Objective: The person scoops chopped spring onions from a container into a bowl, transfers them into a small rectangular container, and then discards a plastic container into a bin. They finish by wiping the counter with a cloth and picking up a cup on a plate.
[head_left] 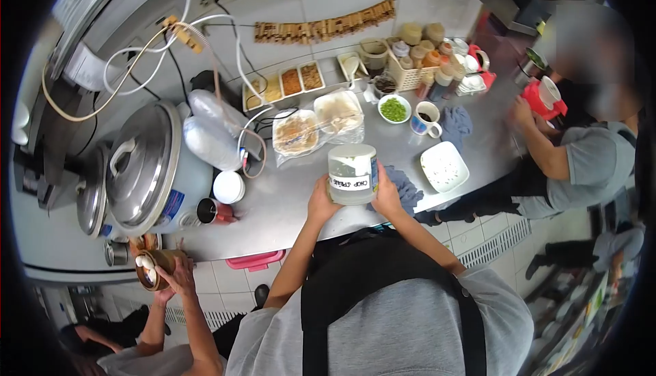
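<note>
Between both hands I hold a clear plastic tub (342, 160) with a white label that reads "CHOP SPRING", upside down from here. My left hand (322, 202) wraps the tub's left side, and my right hand (387, 191) wraps its right side. Through the wall the tub looks mostly bare, with a few green bits. A blue-grey cloth (404, 189) lies on the counter just beyond my right hand. Farther off are a white bowl of chopped green onion (394, 109), a mug of dark liquid (425, 120) and a white square dish (445, 167) with green scraps.
Two plastic-covered trays (295, 133) sit ahead on the steel counter (266, 202). Large lidded pots (140, 164) stand left, below hanging cables. A sauce-bottle basket (410, 75) is at the back. One co-worker holds a bamboo steamer (152, 271) at left; another handles a red object (543, 99) at right.
</note>
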`<control>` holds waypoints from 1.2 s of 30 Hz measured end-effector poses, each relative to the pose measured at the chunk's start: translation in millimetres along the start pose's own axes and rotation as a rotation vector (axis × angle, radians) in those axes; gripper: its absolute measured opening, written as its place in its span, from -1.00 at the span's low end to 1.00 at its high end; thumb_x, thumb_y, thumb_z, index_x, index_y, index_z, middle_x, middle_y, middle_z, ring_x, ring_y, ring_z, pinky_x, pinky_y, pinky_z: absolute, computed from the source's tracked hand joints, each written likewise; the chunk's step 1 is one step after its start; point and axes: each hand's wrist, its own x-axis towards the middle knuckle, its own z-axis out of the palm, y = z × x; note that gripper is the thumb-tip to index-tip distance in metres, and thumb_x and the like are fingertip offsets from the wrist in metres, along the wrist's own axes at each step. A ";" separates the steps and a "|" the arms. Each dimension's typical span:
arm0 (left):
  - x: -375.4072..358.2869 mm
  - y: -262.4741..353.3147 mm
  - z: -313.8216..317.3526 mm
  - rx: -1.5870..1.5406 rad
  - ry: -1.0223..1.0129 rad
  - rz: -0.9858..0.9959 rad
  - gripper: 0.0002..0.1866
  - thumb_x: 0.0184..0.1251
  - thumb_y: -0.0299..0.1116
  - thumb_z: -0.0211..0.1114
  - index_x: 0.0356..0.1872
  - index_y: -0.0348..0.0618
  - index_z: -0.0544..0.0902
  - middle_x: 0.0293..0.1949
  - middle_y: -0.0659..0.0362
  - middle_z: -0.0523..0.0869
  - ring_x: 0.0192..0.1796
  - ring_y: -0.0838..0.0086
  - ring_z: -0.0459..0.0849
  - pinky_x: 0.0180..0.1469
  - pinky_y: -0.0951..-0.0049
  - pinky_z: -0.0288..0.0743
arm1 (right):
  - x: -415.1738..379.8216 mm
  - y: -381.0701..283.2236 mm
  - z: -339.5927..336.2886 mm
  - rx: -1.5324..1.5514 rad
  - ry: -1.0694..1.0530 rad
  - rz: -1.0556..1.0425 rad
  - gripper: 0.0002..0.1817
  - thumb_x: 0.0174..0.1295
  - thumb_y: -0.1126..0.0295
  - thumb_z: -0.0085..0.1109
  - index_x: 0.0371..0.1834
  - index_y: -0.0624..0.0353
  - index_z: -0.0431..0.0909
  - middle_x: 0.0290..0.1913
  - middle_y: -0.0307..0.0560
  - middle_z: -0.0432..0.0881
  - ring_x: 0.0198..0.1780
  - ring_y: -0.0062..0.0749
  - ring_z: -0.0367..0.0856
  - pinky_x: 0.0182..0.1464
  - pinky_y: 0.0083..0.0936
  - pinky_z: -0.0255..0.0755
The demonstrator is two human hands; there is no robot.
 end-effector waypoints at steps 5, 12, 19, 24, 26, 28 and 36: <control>0.0 -13.6 7.6 0.037 0.026 0.023 -0.16 -0.31 -0.22 0.53 0.11 -0.22 0.32 0.01 -0.06 0.50 0.08 0.09 0.47 0.05 0.24 0.41 | -0.4 6.4 5.1 -0.065 -0.013 -0.048 -0.15 -0.02 0.34 0.19 0.35 0.22 -0.03 -0.01 0.29 0.50 -0.14 0.12 0.56 -0.14 -0.17 0.45; -0.7 0.3 -1.6 0.061 0.013 -0.055 -0.21 -0.23 -0.22 0.48 0.12 -0.17 0.31 0.03 -0.06 0.49 0.07 0.09 0.49 0.03 0.23 0.44 | 0.2 10.4 8.1 -0.059 0.016 -0.076 -0.19 0.00 0.31 0.18 0.32 0.25 -0.01 -0.01 0.34 0.48 -0.08 0.17 0.53 -0.08 -0.14 0.43; -1.7 2.4 -2.0 0.079 0.024 -0.059 -0.24 -0.19 -0.24 0.46 0.11 -0.20 0.31 0.01 -0.07 0.50 0.05 0.08 0.50 0.00 0.22 0.45 | -2.4 10.4 7.7 -0.084 0.007 -0.053 -0.16 -0.04 0.30 0.23 0.31 0.26 0.01 0.00 0.30 0.49 -0.09 0.16 0.53 -0.08 -0.15 0.43; -0.3 1.6 -2.0 0.067 0.045 -0.054 -0.28 -0.15 -0.24 0.43 0.09 -0.21 0.32 0.00 -0.07 0.50 0.03 0.07 0.51 -0.02 0.22 0.46 | -1.5 18.0 8.6 -0.069 -0.036 -0.058 -0.18 -0.05 0.31 0.24 0.29 0.29 0.05 -0.06 0.29 0.52 -0.15 0.15 0.56 -0.11 -0.14 0.43; -2.8 3.2 -2.9 0.086 0.051 -0.049 -0.28 -0.15 -0.24 0.42 0.10 -0.20 0.32 0.00 -0.07 0.50 0.03 0.08 0.52 -0.03 0.22 0.46 | -7.1 17.6 9.6 -0.063 -0.021 -0.060 -0.18 -0.05 0.31 0.24 0.29 0.29 0.06 -0.08 0.29 0.53 -0.17 0.15 0.56 -0.11 -0.14 0.43; -3.9 3.0 -2.7 0.107 0.060 -0.034 -0.28 -0.15 -0.24 0.42 0.10 -0.20 0.32 0.00 -0.06 0.50 0.02 0.08 0.52 -0.04 0.21 0.47 | -4.4 19.3 11.4 -0.093 -0.087 -0.004 -0.19 -0.05 0.34 0.23 0.30 0.28 0.05 -0.07 0.30 0.52 -0.15 0.16 0.55 -0.10 -0.13 0.42; -1.7 7.2 -6.3 0.077 0.001 -0.106 -0.32 -0.12 -0.24 0.40 0.06 -0.28 0.33 0.00 -0.12 0.50 0.07 0.06 0.48 0.05 0.25 0.41 | -4.9 26.2 16.7 -0.105 0.032 -0.163 -0.14 -0.06 0.36 0.23 0.33 0.25 0.00 -0.04 0.30 0.50 -0.12 0.17 0.53 -0.09 -0.12 0.39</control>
